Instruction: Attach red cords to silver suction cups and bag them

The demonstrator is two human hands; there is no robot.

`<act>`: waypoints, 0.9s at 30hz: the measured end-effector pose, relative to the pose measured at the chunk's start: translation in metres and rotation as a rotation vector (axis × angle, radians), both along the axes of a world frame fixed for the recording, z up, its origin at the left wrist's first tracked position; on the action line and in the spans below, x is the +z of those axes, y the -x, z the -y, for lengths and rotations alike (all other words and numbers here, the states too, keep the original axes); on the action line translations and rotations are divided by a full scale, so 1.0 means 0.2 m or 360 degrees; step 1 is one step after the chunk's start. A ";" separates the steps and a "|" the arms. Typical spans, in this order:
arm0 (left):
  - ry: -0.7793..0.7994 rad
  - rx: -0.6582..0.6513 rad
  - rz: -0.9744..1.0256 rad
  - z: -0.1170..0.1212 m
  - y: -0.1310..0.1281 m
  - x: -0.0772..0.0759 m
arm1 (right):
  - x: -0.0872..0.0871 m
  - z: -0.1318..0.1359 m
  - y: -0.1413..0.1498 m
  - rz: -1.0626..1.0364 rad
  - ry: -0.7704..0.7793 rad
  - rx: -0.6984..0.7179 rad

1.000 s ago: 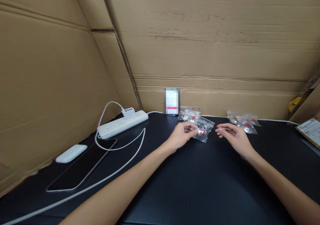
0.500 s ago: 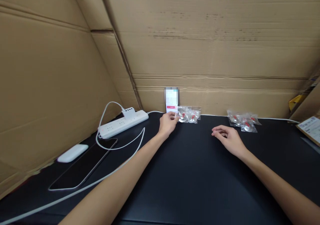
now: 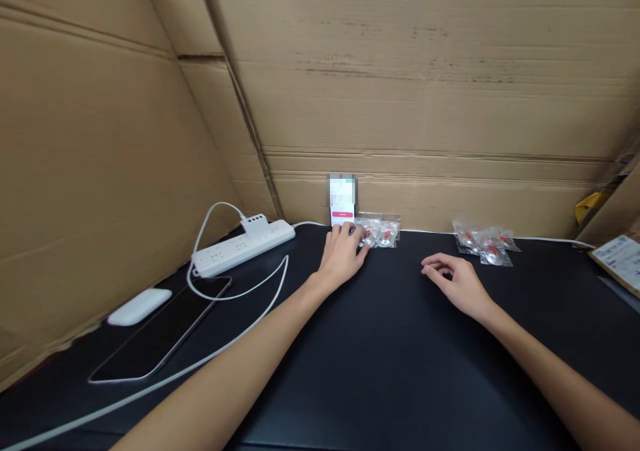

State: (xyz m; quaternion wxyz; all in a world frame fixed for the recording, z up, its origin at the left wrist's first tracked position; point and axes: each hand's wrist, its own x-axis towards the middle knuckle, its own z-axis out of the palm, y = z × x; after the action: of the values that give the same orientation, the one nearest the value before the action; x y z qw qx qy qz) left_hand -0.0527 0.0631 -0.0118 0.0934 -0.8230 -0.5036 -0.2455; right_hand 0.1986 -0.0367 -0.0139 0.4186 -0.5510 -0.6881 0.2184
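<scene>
My left hand (image 3: 341, 256) lies at the left edge of a small pile of clear plastic packets (image 3: 387, 233). Its fingers are spread, and the fingertips reach onto the nearest packet. Each packet holds a shiny round silver piece with a red mark. Right behind my left hand a lit phone (image 3: 342, 201) leans upright against the cardboard. My right hand (image 3: 457, 281) rests on the black tabletop, loosely curled, with a gap between thumb and fingers and nothing visible in it. Beyond it, to the right, is another group of similar packets (image 3: 493, 245).
On the left are a white power strip (image 3: 235, 249) with a plugged-in charger, a white cable (image 3: 285, 264), a dark tablet-like device (image 3: 163, 331) and a white case (image 3: 140, 306). Cardboard walls (image 3: 425, 104) close off the back and left. A labelled parcel (image 3: 623, 261) sits far right.
My left hand has shifted slightly right, and its pinched fingers have spread over the packets. My right hand has stayed nearly still. The view has moved a little.
</scene>
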 end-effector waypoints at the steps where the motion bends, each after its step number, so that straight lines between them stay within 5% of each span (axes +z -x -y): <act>1: 0.0015 -0.0053 -0.0020 0.01 0.00 0.00 | 0.00 0.00 0.00 0.0013 -0.0001 0.0001; 12: 0.0155 -0.0168 -0.0132 0.04 -0.01 0.00 | 0.04 0.01 -0.06 0.0362 -0.0232 -0.0113; 18: 0.0117 -0.0253 -0.0078 0.07 -0.01 0.01 | 0.03 -0.06 -0.30 0.0868 -0.0585 -0.0585; 23: 0.0095 -0.0282 -0.0058 0.10 -0.03 0.03 | 0.03 -0.05 -0.49 0.1361 -0.0170 -0.1181; 27: 0.0059 -0.0301 -0.0059 0.11 -0.03 0.04 | 0.00 -0.06 -0.57 0.1298 0.0138 -0.1266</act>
State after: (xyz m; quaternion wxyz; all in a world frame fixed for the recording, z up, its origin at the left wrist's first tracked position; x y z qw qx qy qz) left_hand -0.0462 0.0406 -0.0040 0.0639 -0.8728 -0.4264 -0.2287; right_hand 0.3117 -0.0249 -0.0136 0.1463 -0.8240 -0.5240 -0.1583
